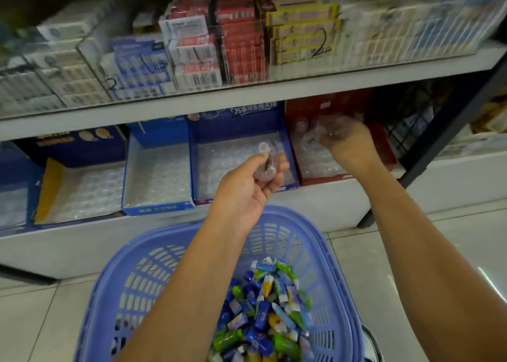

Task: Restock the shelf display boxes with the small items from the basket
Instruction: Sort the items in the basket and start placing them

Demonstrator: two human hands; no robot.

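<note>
A lilac plastic basket point(323, 254) stands on the floor below me, holding several small wrapped items point(263, 315) in blue, green, yellow and white. My left hand point(252, 183) grips a small clear item point(267, 160) in front of the blue display box point(290, 153). My right hand point(348, 142) is over the red display box point(381, 145), its fingers curled round small clear items point(323, 127). Both boxes hold clear trays of small cups. The picture is blurred around the right hand.
More display boxes line the lower shelf to the left: a blue one point(156, 211) and a yellow-sided one point(49, 186). The upper shelf point(301, 83) carries stacked packs. A black shelf post point(439, 139) slants at the right. Pale floor tiles point(35, 323) surround the basket.
</note>
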